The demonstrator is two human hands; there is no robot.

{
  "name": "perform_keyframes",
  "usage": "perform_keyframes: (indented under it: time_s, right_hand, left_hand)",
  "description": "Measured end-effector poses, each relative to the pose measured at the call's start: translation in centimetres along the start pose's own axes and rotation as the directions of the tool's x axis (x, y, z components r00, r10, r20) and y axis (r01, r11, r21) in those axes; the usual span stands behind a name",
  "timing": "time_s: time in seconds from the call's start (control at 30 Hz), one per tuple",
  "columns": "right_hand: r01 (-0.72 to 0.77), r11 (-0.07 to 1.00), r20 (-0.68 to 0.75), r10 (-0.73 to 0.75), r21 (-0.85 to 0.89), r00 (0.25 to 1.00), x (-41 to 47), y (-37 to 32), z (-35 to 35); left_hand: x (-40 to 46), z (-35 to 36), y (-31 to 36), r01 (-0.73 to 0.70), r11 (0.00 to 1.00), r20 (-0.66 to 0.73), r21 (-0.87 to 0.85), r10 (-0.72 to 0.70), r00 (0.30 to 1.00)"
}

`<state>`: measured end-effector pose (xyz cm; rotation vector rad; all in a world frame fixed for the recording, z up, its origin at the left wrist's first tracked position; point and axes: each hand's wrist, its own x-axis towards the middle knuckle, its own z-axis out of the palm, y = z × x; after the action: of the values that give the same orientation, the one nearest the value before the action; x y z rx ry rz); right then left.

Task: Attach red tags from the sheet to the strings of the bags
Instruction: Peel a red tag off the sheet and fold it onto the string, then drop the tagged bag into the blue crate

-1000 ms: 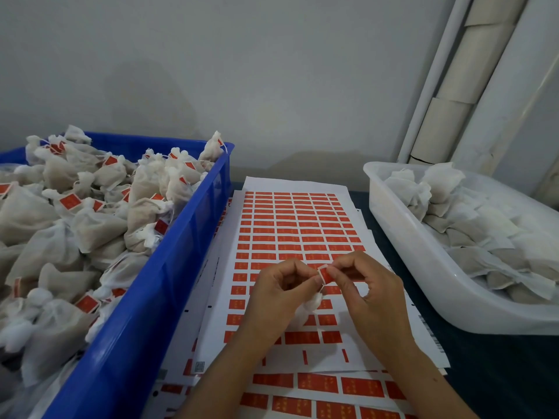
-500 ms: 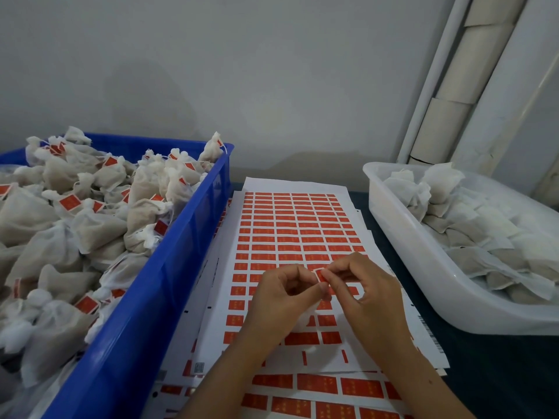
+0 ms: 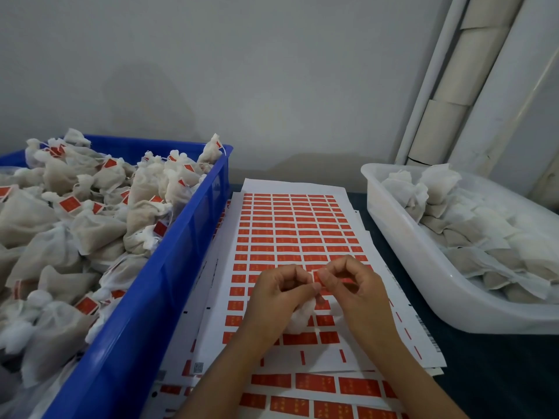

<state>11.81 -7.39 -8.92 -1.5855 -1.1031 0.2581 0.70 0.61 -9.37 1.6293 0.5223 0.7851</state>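
the hands have drawn closer together over the last second and the white bag has slipped further under the left palm. dark bench (image 3: 484, 373) against a plain grey wall (image 3: 242, 71), pale pipes (image 3: 453, 71) running up the right corner. blue crate (image 3: 145, 328) on the left, heaped with tagged bags (image 3: 90, 231); clear tub (image 3: 423, 282) on the right, holding untagged bags (image 3: 472, 225). between them, the sheet (image 3: 290, 225) on a stack of others, rows of red tags with bare gaps near the front edge. the bag in hand (image 3: 301, 316) is a small white pouch, hanging just above the sheet. left hand (image 3: 278, 297), fingers curled, grip closed around its neck. right hand (image 3: 354, 285), thumb and forefinger pinching a red tag (image 3: 316, 277), touching the left fingertips; the string is too fine to make out.
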Motion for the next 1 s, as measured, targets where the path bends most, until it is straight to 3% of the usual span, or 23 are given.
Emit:
perform_keyframes:
  time_s: [0.2, 0.3, 0.4, 0.63, 0.77, 0.87, 1.0]
  right_hand:
    - [0.078, 0.997, -0.017, -0.079, -0.024, 0.997, 0.2, 0.3, 0.4]
    - [0.028, 0.998, 0.053, -0.031, 0.057, 0.998, 0.0, 0.4, 0.5]
    - [-0.024, 1.0, 0.127, 0.024, 0.001, 0.992, -0.2, 0.9, 0.5]
    - [0.021, 0.999, 0.054, -0.019, -0.046, 0.998, 0.2, 1.6, 0.7]
    - [-0.058, 0.998, 0.016, 0.058, 0.021, 0.998, 0.3, 1.8, 0.7]
    - [-0.131, 0.985, -0.011, 0.133, 0.112, 0.991, 0.3, 1.5, 0.7]
    - [-0.197, 0.956, -0.002, 0.203, 0.217, 0.979, 0.2, 0.9, 0.2]
  left_hand:
    - [-0.1, 0.5, -0.4, -0.039, 0.997, -0.038, 0.061, 0.041, 0.998]
    - [0.0, 0.4, -0.4, -0.07, 0.994, -0.044, 0.085, 0.074, 0.996]
    - [0.0, 0.5, -0.7, -0.067, 0.991, -0.076, 0.115, 0.076, 0.994]
    - [-0.3, 0.0, -0.3, 0.144, 0.983, -0.066, 0.109, -0.138, 0.988]
    - [-1.6, -0.8, 0.2, 0.189, 0.899, 0.034, 0.395, -0.22, 0.975]
    - [-2.7, -1.2, 0.4, 0.168, 0.737, -0.023, 0.655, -0.202, 0.979]
    - [-3.1, -1.5, 0.7, 0.175, 0.727, -0.122, 0.664, -0.125, 0.985]
